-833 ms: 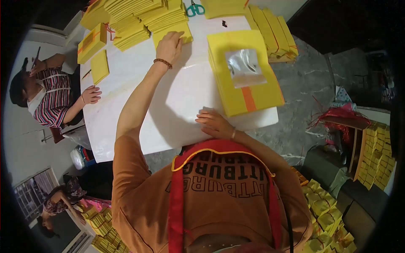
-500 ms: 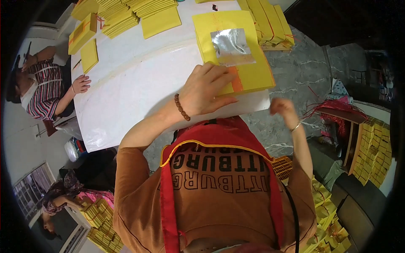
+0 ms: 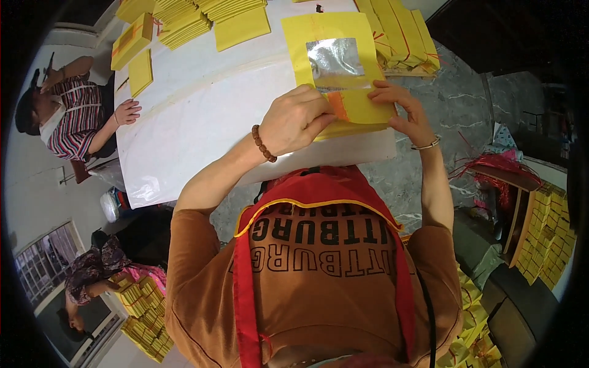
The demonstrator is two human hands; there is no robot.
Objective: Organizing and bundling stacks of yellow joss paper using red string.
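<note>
A stack of yellow paper sheets (image 3: 300,46) lies at the right end of the white-covered table, with a shiny silver square (image 3: 334,60) on its top sheet and an orange stripe nearer me. My left hand (image 3: 297,119), a brown beaded bracelet on its wrist, has its fingers curled and pinched at the sheet's near left edge. At the near right edge, my right hand (image 3: 410,116) grips the paper with thumb below and fingers on top. The exact fingertip hold of the left hand is partly hidden.
Bundles of yellow paper (image 3: 399,37) stand behind the stack, and more piles (image 3: 242,27) lie at the far left. A co-worker in a striped top (image 3: 76,119) sits at the left with a hand on the table (image 3: 184,122). Red strings (image 3: 497,165) hang at right.
My right hand has come up from beside the table to the right edge of the yellow sheet. My left hand stays at the near left edge, its fingers now more curled.
</note>
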